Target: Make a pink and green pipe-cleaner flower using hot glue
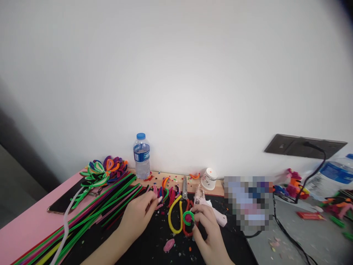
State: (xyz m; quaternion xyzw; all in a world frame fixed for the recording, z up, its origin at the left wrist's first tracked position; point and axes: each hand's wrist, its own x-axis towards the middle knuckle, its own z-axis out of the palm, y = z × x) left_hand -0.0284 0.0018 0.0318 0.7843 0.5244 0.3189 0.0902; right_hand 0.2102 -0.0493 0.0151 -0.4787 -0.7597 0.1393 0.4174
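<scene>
My right hand (207, 230) is closed in a pinch on a small green ring of pipe cleaner with a pink centre (188, 218), low over the black mat (154, 244). My left hand (138, 215) reaches across the mat toward a cluster of short bent pipe-cleaner pieces (167, 192); its fingers are curled and touch a pink piece there. A yellow pipe-cleaner loop (175, 215) lies between the two hands. A white hot glue gun (209, 209) lies just behind my right hand.
Long green, pink and yellow pipe cleaners (91, 217) lie in a bundle at the left, with finished pipe-cleaner flowers (106, 169) and a phone (64, 200). A water bottle (141, 156), scissors (184, 188) and a paper cup (209, 179) stand by the wall. A black cable (286, 228) runs at the right.
</scene>
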